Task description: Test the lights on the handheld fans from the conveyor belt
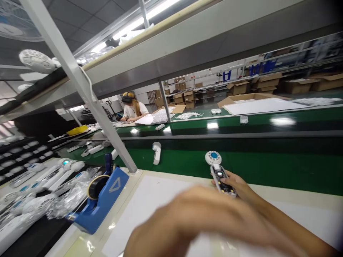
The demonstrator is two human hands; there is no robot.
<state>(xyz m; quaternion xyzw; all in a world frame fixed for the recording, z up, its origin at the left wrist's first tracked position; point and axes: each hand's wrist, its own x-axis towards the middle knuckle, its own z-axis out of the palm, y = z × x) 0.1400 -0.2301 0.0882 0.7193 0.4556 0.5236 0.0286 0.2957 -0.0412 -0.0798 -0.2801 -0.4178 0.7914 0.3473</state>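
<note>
A white handheld fan (220, 175) is in my right hand (237, 184), over the near edge of the green belt. Its round head has a blue centre. The handle's cover is off, showing dark inner parts and a small lit display. My right thumb lies on the handle, with fingertips showing at its far side. Close to the camera, my left hand (193, 217) is smeared by motion above the white worktop sheet (144, 203). Its fingers bend down toward the lower left, and I cannot make out anything in them.
A blue tape dispenser (107, 200) stands left of the sheet, near a slanted metal post (88, 96). Several white fans (53, 178) and plastic wrapping lie further left. Another fan (157, 153) rests on the green belt (184, 160). A person (134, 109) sits beyond. A shelf hangs overhead.
</note>
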